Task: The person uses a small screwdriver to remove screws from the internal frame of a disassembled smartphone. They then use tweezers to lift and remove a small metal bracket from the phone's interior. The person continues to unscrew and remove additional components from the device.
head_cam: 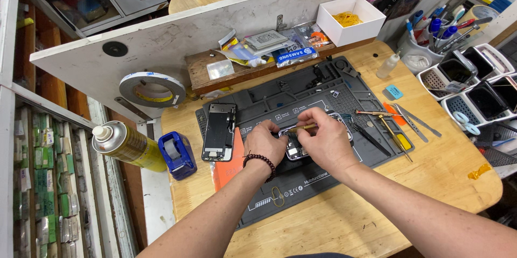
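The opened phone body (297, 147) lies near the middle of the grey repair mat (301, 96), partly hidden under both hands. The right hand (326, 142) grips a brass-coloured screwdriver (302, 126) between its fingers and holds it almost flat over the phone, with the tip pointing to the left. The left hand (265, 142) rests on the left edge of the phone, its fingers curled and pressing the frame; a dark bead bracelet (260, 161) is on this wrist. To the left of the hands, on the same mat, lies a detached phone screen (218, 131), its lower end over an orange sheet (229, 166). To the right of the hands, black tweezers (371, 138) lie on the mat, and more metal tools (404, 126) lie beside it on the wooden table (431, 172). At the left edge of the table stand a blue tape dispenser (176, 154) and a yellow spray can (126, 145) lying on its side. Behind the mat, a low wooden shelf (202, 72) carries small packages, and next to it is a white box (350, 18) with yellow rubber bands. At the far right there are white baskets (474, 86) with phones and a cup of pens (425, 43).
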Demonstrator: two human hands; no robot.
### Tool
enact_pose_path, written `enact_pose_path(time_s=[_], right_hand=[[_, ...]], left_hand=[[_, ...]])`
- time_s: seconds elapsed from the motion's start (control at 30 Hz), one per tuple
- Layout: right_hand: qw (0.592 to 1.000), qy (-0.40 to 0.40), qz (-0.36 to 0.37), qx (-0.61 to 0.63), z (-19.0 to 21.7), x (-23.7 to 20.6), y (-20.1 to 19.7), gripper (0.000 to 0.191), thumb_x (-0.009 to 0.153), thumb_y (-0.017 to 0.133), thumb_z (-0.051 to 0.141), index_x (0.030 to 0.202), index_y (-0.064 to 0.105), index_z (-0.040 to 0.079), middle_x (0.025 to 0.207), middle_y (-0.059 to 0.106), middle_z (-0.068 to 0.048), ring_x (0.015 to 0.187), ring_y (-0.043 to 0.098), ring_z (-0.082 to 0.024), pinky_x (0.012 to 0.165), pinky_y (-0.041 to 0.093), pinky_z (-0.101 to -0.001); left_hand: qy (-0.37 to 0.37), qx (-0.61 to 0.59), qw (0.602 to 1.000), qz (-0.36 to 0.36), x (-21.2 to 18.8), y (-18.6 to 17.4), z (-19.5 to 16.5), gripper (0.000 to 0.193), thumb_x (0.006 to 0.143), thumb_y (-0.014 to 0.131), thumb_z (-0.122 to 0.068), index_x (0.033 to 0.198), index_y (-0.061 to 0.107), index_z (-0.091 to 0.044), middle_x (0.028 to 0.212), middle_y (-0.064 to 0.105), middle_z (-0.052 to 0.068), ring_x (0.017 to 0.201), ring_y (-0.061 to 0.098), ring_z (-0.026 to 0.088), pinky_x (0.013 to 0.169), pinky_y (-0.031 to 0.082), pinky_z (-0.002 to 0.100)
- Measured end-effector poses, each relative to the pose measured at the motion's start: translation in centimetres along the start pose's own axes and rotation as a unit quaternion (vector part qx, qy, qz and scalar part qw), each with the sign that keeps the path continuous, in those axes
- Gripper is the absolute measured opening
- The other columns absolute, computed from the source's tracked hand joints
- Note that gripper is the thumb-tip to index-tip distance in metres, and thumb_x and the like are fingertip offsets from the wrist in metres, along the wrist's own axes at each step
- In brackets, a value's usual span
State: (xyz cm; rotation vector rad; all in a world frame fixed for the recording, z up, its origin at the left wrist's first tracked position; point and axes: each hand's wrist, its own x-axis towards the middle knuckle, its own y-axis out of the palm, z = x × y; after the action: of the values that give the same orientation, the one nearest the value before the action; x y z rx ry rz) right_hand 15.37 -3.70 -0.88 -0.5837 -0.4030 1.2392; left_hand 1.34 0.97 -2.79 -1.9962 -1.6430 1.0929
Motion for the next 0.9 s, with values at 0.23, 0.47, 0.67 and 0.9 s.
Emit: enact_pose_path(time_s=[0.23,0.47,0.67,0.9], right_hand=[[0.977,-0.186,0.058,-0.092,1.3,1.4,-1.0,0.024,0.084,0.068,0.007,0.107,0.065,0.004,0.098,0.076,-0.013,0.09,0.076,-0.03,0.077,0.061,-0.0397],[0.938,-0.253,0.126,-0.198,3.9,3.7,-0.8,0.019,0.083,0.066,0.008,0.102,0.064,0.004,0.089,0.074,-0.017,0.088,0.072,-0.038,0.075,0.057,-0.0489],[0.912,-0.263,0.181,-0.256,5.4,4.6,-1.0,0.021,0.084,0.071,0.017,0.097,0.063,0.003,0.088,0.072,-0.019,0.088,0.07,-0.041,0.075,0.056,-0.051],[0.9,-0.229,0.185,-0.321,6.3,3.9,-0.1,0.023,0.091,0.068,0.022,0.098,0.061,0.002,0.086,0.071,-0.023,0.09,0.069,-0.043,0.078,0.056,-0.0534]], left_hand=[[0.001,0.005,1.0,0.008,-0.2,-0.2,-0.2,0.031,0.082,0.078,-0.029,0.109,0.074,-0.013,0.106,0.076,0.012,0.101,0.073,0.028,0.089,0.056,0.04],[-0.014,0.004,1.0,0.021,-0.2,-0.3,-0.3,0.036,0.084,0.078,-0.033,0.113,0.072,-0.014,0.107,0.076,0.013,0.104,0.072,0.028,0.09,0.056,0.04],[0.005,0.01,1.0,0.011,0.0,-0.1,-0.1,0.034,0.084,0.077,-0.031,0.112,0.073,-0.014,0.107,0.076,0.014,0.106,0.071,0.03,0.09,0.055,0.041],[-0.013,-0.002,1.0,0.009,-0.3,-0.2,-0.3,0.035,0.082,0.076,-0.027,0.114,0.071,-0.014,0.109,0.075,0.014,0.106,0.072,0.03,0.09,0.056,0.042]])
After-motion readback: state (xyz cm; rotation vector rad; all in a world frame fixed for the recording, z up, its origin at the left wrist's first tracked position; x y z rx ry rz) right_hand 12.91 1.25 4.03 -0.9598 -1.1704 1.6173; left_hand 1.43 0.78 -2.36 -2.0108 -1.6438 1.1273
